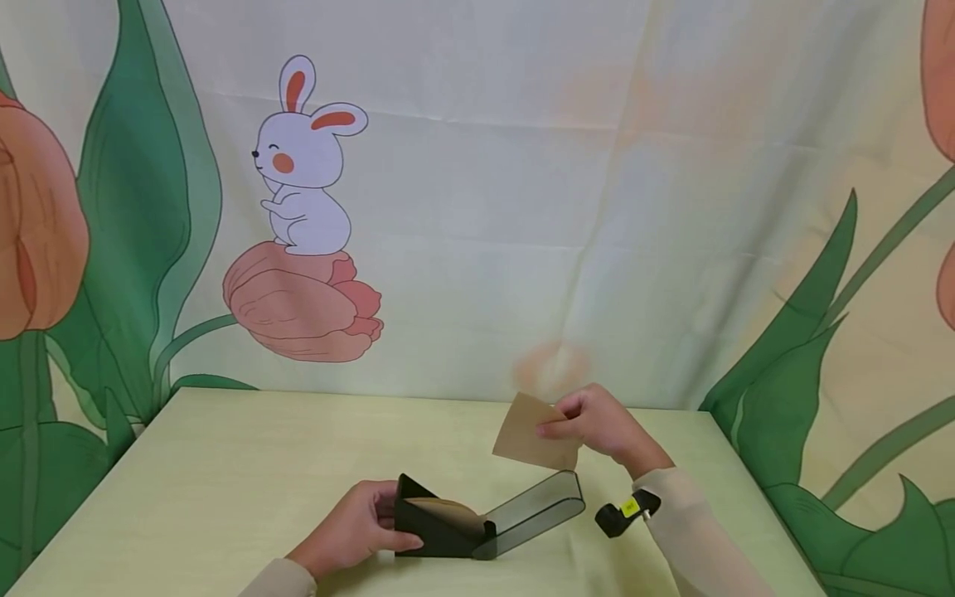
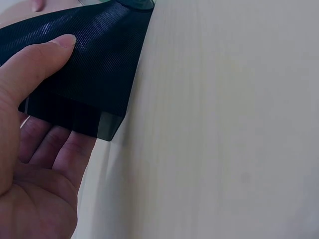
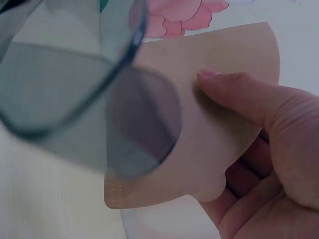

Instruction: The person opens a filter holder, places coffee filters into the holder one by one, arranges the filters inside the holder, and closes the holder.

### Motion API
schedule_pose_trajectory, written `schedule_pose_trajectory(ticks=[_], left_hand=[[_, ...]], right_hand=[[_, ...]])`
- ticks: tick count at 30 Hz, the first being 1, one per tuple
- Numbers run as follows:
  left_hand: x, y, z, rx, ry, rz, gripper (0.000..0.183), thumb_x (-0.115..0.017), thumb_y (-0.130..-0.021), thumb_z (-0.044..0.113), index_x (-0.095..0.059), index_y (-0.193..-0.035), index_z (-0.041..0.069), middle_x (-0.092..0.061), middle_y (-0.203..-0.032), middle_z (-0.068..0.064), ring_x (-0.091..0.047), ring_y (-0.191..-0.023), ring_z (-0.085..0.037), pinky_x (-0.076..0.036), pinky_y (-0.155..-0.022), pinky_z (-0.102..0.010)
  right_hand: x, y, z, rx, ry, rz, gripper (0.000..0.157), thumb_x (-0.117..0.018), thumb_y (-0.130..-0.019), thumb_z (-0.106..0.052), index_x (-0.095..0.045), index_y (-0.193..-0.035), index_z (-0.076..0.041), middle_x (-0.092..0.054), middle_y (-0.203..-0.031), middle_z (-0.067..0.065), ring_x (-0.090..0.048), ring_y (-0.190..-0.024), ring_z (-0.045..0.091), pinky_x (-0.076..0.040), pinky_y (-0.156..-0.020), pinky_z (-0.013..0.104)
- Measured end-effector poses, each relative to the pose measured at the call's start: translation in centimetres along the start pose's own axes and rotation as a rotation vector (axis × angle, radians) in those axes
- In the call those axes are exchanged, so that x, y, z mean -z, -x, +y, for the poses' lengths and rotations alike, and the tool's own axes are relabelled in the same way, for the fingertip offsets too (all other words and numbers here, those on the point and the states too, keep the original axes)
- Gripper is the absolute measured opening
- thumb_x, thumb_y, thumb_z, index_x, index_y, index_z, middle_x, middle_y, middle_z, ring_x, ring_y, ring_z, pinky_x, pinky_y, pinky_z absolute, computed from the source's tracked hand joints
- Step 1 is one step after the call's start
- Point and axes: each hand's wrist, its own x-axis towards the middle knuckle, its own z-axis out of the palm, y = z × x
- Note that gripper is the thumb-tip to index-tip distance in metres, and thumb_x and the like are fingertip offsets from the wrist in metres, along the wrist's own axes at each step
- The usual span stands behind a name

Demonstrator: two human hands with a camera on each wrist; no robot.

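A black coffee filter box (image 1: 436, 535) sits on the table with its smoky see-through lid (image 1: 539, 507) swung out to the right. Inside it, brown paper filters (image 1: 446, 505) show above the front wall. My left hand (image 1: 354, 526) grips the box's left end, the thumb on the ribbed black side (image 2: 94, 59) and fingers behind. Above the lid, my right hand (image 1: 603, 427) pinches a brown fan-shaped coffee filter (image 1: 522, 435) between thumb and fingers. In the right wrist view the lid (image 3: 55, 84) stands in front of part of that filter (image 3: 229, 50).
The pale wood-look table (image 1: 246, 464) ends at a hanging cloth (image 1: 462, 199) printed with a rabbit and tulips. A small black camera with a yellow label (image 1: 628, 510) sits at my right wrist, right of the lid.
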Motion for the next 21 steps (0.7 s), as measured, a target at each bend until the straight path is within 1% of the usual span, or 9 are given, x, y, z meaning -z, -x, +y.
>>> schedule_pose_trajectory(ticks=[6, 9, 13, 17, 21], left_hand=[[0.0, 0.0, 0.0, -0.002, 0.003, -0.001, 0.046, -0.088, -0.081, 0.014, -0.07, -0.121, 0.002, -0.075, -0.116, -0.015, -0.074, -0.102, -0.02, -0.06, -0.086, -0.026], [-0.1, 0.0, 0.0, -0.006, 0.003, 0.001, 0.046, -0.088, -0.081, 0.013, -0.07, -0.121, 0.001, -0.075, -0.116, -0.015, -0.074, -0.102, -0.02, -0.06, -0.085, -0.026], [-0.1, 0.0, 0.0, -0.006, -0.003, 0.005, 0.046, -0.088, -0.08, 0.013, -0.07, -0.121, 0.001, -0.075, -0.116, -0.015, -0.074, -0.102, -0.02, -0.06, -0.085, -0.025], [-0.1, 0.0, -0.1, -0.003, -0.009, 0.008, 0.047, -0.089, -0.08, 0.014, -0.069, -0.121, 0.001, -0.075, -0.116, -0.015, -0.074, -0.102, -0.02, -0.06, -0.086, -0.025], [-0.1, 0.0, -0.1, -0.003, -0.009, 0.009, 0.047, -0.089, -0.08, 0.014, -0.069, -0.121, 0.001, -0.075, -0.116, -0.015, -0.074, -0.102, -0.02, -0.059, -0.086, -0.025]], right_hand=[[-0.4, 0.7, -2.5, 0.064, -0.002, -0.021, 0.022, -0.087, -0.081, -0.024, -0.075, -0.071, -0.009, -0.042, -0.059, -0.008, -0.03, -0.059, 0.012, -0.022, -0.05, 0.025], [-0.8, 0.9, -3.5, 0.097, -0.014, -0.041, 0.017, -0.087, -0.082, -0.021, -0.078, -0.074, -0.009, -0.054, -0.062, -0.008, -0.037, -0.06, 0.011, -0.028, -0.051, 0.025], [-1.3, 1.2, -4.4, 0.127, -0.034, -0.06, 0.014, -0.085, -0.084, -0.019, -0.079, -0.078, -0.008, -0.072, -0.074, 0.0, -0.054, -0.068, 0.012, -0.042, -0.058, 0.023], [-1.8, 1.3, -5.1, 0.147, -0.061, -0.075, 0.014, -0.085, -0.084, -0.016, -0.079, -0.078, -0.006, -0.076, -0.08, 0.008, -0.06, -0.071, 0.014, -0.047, -0.062, 0.024], [-2.4, 1.4, -5.3, 0.159, -0.084, -0.088, 0.013, -0.084, -0.085, -0.015, -0.079, -0.079, -0.004, -0.076, -0.08, 0.009, -0.06, -0.071, 0.013, -0.047, -0.063, 0.023]])
